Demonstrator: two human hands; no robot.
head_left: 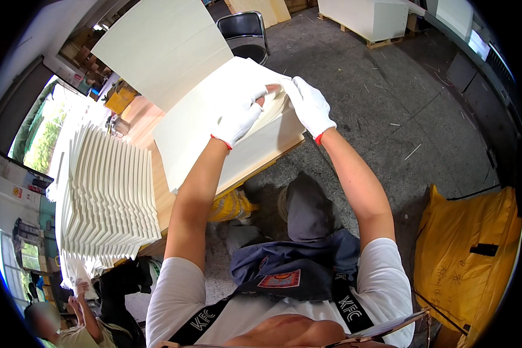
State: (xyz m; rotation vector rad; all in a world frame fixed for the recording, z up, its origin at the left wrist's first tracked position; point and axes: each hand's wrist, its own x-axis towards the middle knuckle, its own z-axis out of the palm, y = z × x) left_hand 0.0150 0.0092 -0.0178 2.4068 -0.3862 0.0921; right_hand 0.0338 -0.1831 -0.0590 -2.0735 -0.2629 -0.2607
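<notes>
From my end: the left hand (238,116), gloved, lies over the stack's near edge, fingertips partly hidden, so I can't tell if it pinches anything. The right hand (311,108) is bent over the corner beside it; the thumb's hidden, can't confirm a closed grip there either. Bowed sheets (277,110) show between the two. The big white paper stack (200,124) sits upper middle of frame.

Risks, my read: uneven pressure from the two hands could crease the bowed sheets; slick glove fabric could lose a few or catch too many; a hard pull toward the near edge could skew the top layers, maybe spill some.

Surface: wooden table (164,194), pale top. Fanned paper pile (107,197) at left, stepped and wavy; taller white stack (162,52) at upper left.

Room: black chair (243,36) top centre, grey floor (377,116) with scraps, palletised white block (362,20) upper right, yellow-covered bundle (467,255) lower right, another person (90,325) lower left.
</notes>
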